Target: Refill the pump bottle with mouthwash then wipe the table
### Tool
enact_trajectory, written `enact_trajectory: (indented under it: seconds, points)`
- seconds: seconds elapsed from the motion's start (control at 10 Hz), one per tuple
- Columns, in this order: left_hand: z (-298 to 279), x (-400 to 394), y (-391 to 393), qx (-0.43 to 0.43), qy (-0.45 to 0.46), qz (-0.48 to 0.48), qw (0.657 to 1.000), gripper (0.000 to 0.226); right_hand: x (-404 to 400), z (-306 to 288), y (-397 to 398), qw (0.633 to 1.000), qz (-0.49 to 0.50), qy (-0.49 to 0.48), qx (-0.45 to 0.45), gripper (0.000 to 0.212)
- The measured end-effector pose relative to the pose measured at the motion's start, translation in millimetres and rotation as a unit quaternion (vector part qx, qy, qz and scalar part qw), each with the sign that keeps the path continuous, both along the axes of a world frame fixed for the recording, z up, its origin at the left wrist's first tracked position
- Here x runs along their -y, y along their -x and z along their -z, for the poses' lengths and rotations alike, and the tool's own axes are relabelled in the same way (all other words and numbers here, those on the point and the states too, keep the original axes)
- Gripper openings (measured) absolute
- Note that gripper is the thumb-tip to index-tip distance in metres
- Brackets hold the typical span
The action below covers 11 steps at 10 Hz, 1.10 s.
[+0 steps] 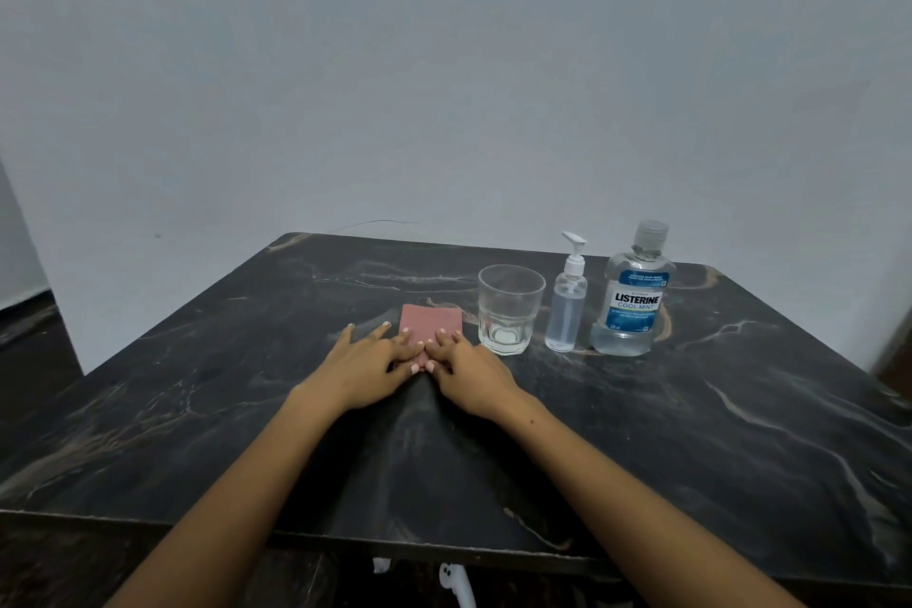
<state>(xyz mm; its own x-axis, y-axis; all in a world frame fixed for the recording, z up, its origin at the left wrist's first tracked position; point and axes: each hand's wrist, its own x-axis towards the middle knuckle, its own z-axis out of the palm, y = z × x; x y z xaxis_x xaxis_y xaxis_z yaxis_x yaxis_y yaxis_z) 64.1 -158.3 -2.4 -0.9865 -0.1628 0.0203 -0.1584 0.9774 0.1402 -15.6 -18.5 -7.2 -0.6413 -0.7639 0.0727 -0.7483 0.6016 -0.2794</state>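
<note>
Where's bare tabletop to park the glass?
Bare: the table's left side beyond the left hand, and its near right, in front of the Listerine bottle. Crowded: cloth, glass, pump bottle and Listerine bottle in a row, right hand beside them.

My 2 hands on the cloth, 3 containers in a row to its right.

My left hand (367, 363) and right hand (466, 373) rest side by side on the cloth's (432, 320) near edge, mid-table (197, 410); rightward stand the glass (511, 309), pump bottle (567, 306), then mouthwash bottle (634, 296).
</note>
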Motion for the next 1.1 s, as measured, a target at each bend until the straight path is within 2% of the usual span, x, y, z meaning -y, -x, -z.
enact_trajectory:
  seconds: [0.8,1.0,1.1]
  points:
    - [2.5,-5.6,8.0,0.010,0.046,-0.025,0.999,0.048,6.5,3.7,5.8,1.000,0.012,0.008,-0.005,0.044]
    - [3.0,-17.2,-4.2,-0.040,0.042,-0.070,0.996,0.052,-6.1,1.1,-5.3,0.998,0.001,0.053,0.020,0.039]
    - [2.4,-29.3,-16.5,-0.113,0.034,-0.095,0.989,0.055,-32.3,-1.3,-15.4,0.994,0.005,0.110,0.004,0.034]
